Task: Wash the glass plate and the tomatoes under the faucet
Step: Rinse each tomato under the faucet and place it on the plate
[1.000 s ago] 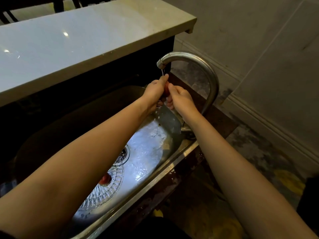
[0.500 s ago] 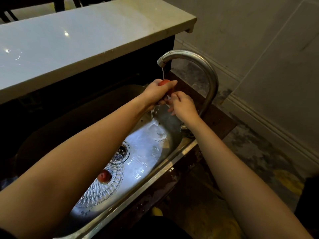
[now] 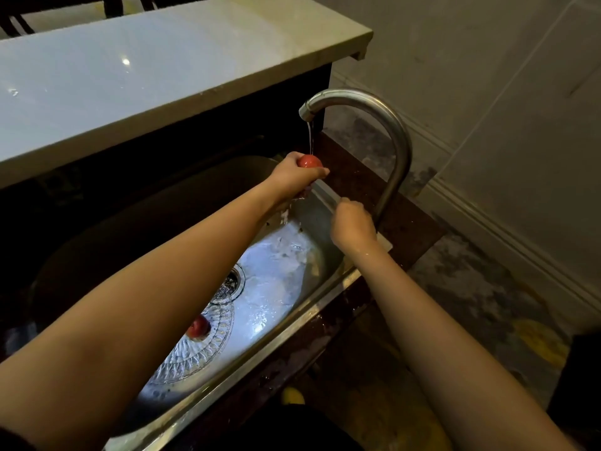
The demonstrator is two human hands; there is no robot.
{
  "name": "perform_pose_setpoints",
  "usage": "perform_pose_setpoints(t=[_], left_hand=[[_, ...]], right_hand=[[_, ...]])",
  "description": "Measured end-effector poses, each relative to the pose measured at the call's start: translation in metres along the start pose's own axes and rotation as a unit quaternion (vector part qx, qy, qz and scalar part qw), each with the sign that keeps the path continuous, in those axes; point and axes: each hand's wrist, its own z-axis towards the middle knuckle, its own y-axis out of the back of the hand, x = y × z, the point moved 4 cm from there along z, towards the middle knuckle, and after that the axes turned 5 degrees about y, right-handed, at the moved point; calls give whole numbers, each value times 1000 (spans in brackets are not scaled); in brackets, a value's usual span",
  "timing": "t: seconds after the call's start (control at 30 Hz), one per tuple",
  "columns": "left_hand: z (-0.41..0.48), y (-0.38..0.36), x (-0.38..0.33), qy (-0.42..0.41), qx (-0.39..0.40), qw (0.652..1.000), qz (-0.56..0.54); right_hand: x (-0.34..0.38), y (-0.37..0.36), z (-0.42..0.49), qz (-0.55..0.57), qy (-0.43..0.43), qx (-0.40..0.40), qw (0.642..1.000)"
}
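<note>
Under the thin stream from the faucet (image 3: 357, 102), at about 12 o'clock in the sink (image 3: 302, 315), the left hand (image 3: 294, 177) is curled around a small red tomato (image 3: 310, 161), its top left bare so the water lands on it. The right hand (image 3: 351, 224) sits loosely fisted at 2 o'clock by the sink's right rim, just beside the faucet's stem; it appears to hold nothing, though whether it rests on a handle I cannot tell. A second tomato (image 3: 197, 327) lies on the glass plate (image 3: 198, 349), which rests flat on the sink floor at about 7 o'clock, partly hidden under the left forearm and close to the drain (image 3: 229, 284). The tomatoes look light and firm, but wet skin will be slippery and the flesh likely bruises if squeezed, so a cupped hold with fingers wrapped round the sides suits them better than a fingertip pinch. The plate is cut glass, stiff, probably fairly heavy for its size and brittle; wet, it could slide out of a grip and chip against the steel. It is best taken by the rim at opposite edges with both hands, after the loose tomato is lifted off so it does not roll away.
</note>
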Motion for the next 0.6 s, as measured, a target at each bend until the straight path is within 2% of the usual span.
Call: perform_pose_setpoints(t=[0.27,0.43,0.6], left_hand=[[1,-3,5,16,-16,997,-79],[1,-4,15,28,-15,997,-74],[-1,-6,21,27,-14,996,-83]], right_hand=[[-6,-4,-6,30,-21,-46,998],[-10,-7,-13,49,-11,-92,994],[-14,-11,-18,66,0,-103,992]])
